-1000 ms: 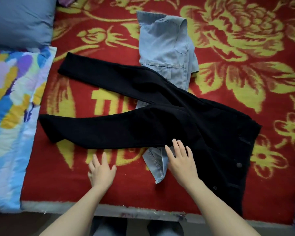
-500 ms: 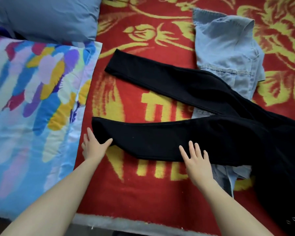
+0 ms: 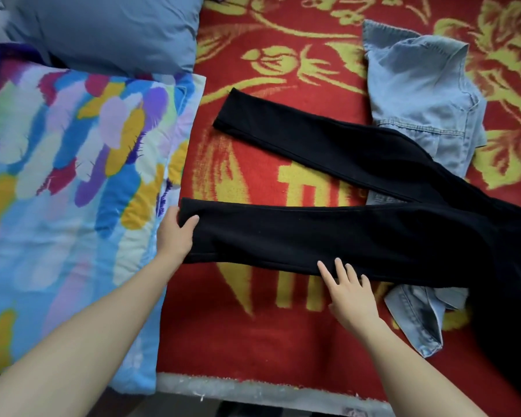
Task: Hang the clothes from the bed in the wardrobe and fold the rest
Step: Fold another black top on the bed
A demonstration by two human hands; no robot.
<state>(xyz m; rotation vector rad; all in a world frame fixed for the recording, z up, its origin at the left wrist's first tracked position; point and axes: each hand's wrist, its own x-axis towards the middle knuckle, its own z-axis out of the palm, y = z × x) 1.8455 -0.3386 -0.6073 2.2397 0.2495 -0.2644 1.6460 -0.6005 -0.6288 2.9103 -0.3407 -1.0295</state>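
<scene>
The left hand (image 3: 175, 233) pinches the near-leg hem of the black trousers (image 3: 343, 236), thumb on top. The right hand (image 3: 351, 296), fingers straight and spread, touches that leg's near edge. Under the trousers lies a denim shirt (image 3: 418, 94).

You've got the bed's red blanket (image 3: 283, 341) with its yellow flowers in front of you. The black trousers (image 3: 343, 236) are spread flat on it, legs splayed toward your left, lying across a pale denim shirt (image 3: 418, 91) that shows above and below them. On your left a brightly patterned quilt (image 3: 57, 176) overlaps the blanket's edge, with a grey-blue pillow (image 3: 109, 31) at its far end.
</scene>
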